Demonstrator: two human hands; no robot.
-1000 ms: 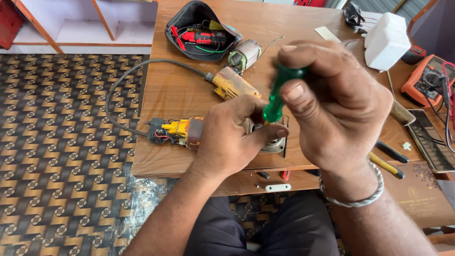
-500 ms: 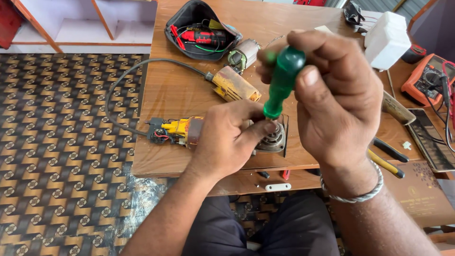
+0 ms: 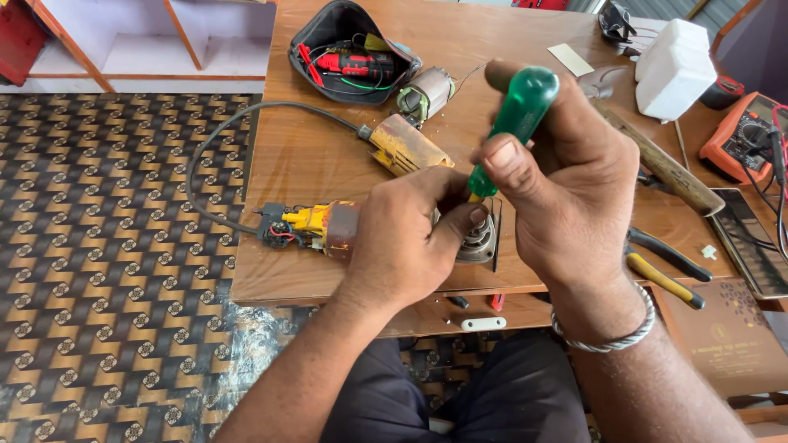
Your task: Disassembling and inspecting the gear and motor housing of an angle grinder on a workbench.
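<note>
My right hand (image 3: 566, 189) grips a green-handled screwdriver (image 3: 513, 123), held nearly upright with its tip down at the metal head of a dismantled yellow power tool (image 3: 316, 226). My left hand (image 3: 406, 238) clasps that tool's body on the wooden table (image 3: 304, 160) and covers most of it; the grey gear housing (image 3: 480, 242) shows beside my thumb. The screwdriver's tip is hidden between my hands. A silver bangle sits on my right wrist.
A yellow handle piece (image 3: 406, 146) with a black cable lies behind. A black tool pouch (image 3: 349, 53) and a motor winding (image 3: 423, 92) sit farther back. A white box (image 3: 675, 70), wooden hammer handle (image 3: 669, 168), orange multimeter (image 3: 739, 135) and pliers (image 3: 665, 271) lie at right.
My right hand has raised and tilted the screwdriver more upright, so more of the green handle shows. My left hand has stayed on the tool.
</note>
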